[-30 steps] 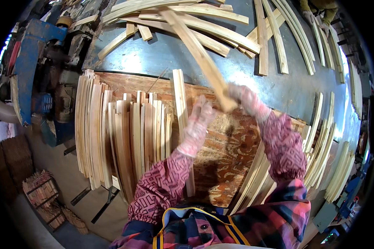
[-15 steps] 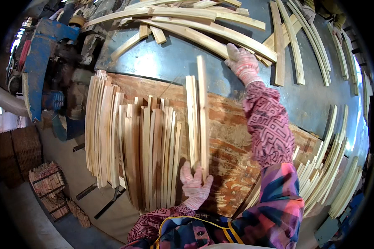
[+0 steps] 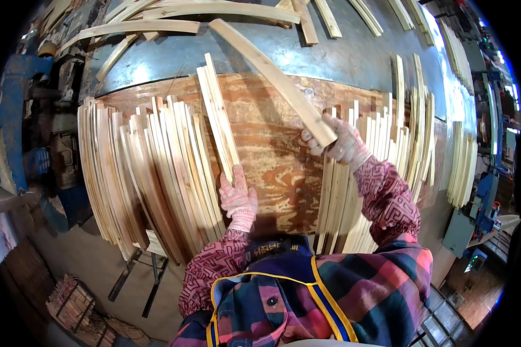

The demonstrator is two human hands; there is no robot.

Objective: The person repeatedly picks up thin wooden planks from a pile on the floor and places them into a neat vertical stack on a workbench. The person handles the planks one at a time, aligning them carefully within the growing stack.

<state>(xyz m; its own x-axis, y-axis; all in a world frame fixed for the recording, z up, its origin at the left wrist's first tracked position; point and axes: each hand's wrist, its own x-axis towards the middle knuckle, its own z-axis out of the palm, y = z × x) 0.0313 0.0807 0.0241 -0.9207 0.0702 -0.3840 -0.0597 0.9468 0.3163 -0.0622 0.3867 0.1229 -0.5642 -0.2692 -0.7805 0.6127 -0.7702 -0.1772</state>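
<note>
Your right hand (image 3: 341, 141): closed around the near end of a long wooden slat (image 3: 269, 75) slanting across the plywood board (image 3: 272, 156). Your left hand (image 3: 237, 199): flat, fingers on the near end of two paired slats (image 3: 217, 113). Left: fanned slat stack (image 3: 145, 173). Right: second slat stack (image 3: 388, 150). Beyond: loose curved slats (image 3: 156, 26) on the metal table (image 3: 173, 55).

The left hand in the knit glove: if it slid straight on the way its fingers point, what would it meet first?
The left hand points up the board, its fingertips already on the near end of a pair of wooden slats. Going on, it would likely push those slats before anything else.
</note>
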